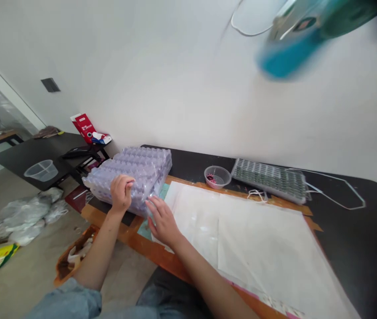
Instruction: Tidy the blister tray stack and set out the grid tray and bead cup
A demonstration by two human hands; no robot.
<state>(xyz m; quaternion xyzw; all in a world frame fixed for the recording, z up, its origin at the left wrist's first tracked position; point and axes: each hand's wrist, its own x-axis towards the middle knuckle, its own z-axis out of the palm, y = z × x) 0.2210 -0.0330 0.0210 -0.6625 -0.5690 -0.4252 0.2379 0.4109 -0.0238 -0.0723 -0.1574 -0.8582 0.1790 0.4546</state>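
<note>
Plastic stack: a wrapped stack [131,177] of pale violet moulded trays sat at the left end of the bench [357,248], partly over its edge, sealed in clear film.
Left hand: the left hand [121,191] rested on the stack's near top edge, fingers curled down over the film; whether it pinched the film could not be told.
Right hand: the right hand [162,221] lay just beside the stack's near right corner, fingers spread and flat, fingertips touching the film at the corner, palm over the sheet's left end.
Sheet: a large white sheet [258,248] covered the middle of the bench, lying on an orange-brown board [115,221] whose edge showed along the near side.
Bowl: a small clear bowl [217,176] with something pink inside stood behind the sheet, well apart from both hands.
Grid tray: a flat grid tray [270,178] with green cells lay to the right of the bowl, near the wall.
Wire: a thin white wire [337,195] looped on the dark top beside the grid tray.
Blue object: a blurred blue and green object [294,40] hung in the upper right of the view; what it was could not be told.
Floor: crumpled plastic bags [25,217] lay on the floor at left.
Side table: a clear cup [41,170] stood on a dark low table [15,155], and a red box [84,126] leaned against the wall beyond it.
</note>
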